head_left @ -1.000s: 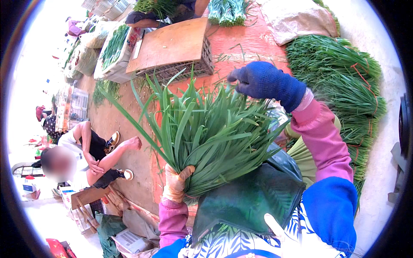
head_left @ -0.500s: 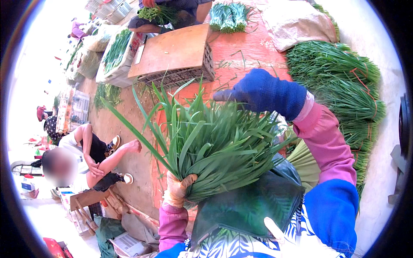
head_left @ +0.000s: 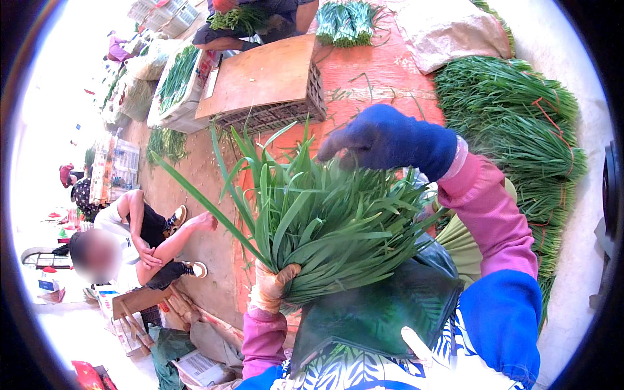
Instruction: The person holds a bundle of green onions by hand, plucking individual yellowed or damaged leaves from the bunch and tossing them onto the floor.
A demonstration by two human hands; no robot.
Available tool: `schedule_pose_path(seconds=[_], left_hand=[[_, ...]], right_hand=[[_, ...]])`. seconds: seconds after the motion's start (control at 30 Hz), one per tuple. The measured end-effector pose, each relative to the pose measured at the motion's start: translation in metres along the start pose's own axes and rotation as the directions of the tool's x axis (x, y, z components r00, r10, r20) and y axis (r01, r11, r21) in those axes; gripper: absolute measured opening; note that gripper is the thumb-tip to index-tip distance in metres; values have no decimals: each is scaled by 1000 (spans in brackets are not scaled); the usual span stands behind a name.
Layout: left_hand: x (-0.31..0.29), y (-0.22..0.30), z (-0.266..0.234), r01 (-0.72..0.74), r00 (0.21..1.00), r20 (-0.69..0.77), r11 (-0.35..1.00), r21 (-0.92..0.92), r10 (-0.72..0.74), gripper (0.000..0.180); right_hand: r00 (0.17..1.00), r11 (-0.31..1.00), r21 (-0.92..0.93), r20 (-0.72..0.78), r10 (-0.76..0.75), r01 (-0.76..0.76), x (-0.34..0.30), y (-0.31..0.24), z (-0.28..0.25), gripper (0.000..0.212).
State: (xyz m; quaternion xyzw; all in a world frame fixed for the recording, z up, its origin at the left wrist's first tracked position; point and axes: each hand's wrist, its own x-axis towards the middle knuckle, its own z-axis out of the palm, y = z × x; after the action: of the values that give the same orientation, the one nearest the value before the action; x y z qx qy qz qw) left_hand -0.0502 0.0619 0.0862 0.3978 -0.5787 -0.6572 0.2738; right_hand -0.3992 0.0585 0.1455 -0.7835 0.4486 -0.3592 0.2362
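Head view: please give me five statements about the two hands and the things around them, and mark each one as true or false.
1. The left hand grips a bunch of green leaves. True.
2. The right hand wears a dark blue glove. True.
3. The right hand presses down on the wooden board. False: it is near the upper tips of the leaves, away from the wooden board.
4. That board lies on top of a dark crate. True.
5. White boxes are piled just right of the right arm. False: tied green bundles lie there.
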Motion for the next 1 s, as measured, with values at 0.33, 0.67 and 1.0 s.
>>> schedule_pose_path(seconds=[0.33, 0.67, 1.0], left_hand=[[5, -7, -2, 15, 1000, 15, 999, 35, -16, 38], [9, -14, -14, 43, 999, 10, 996, -81, -43, 44], [20, -22, -15, 81, 995, 58, 996, -33, -79, 53]], right_hand=[[953, 910, 407, -297, 57, 73, -1, 39, 31, 18], [770, 915, 346, -518, 373, -210, -22, 4, -25, 19], [999, 929, -368, 4, 45, -40, -42, -53, 3, 40]])
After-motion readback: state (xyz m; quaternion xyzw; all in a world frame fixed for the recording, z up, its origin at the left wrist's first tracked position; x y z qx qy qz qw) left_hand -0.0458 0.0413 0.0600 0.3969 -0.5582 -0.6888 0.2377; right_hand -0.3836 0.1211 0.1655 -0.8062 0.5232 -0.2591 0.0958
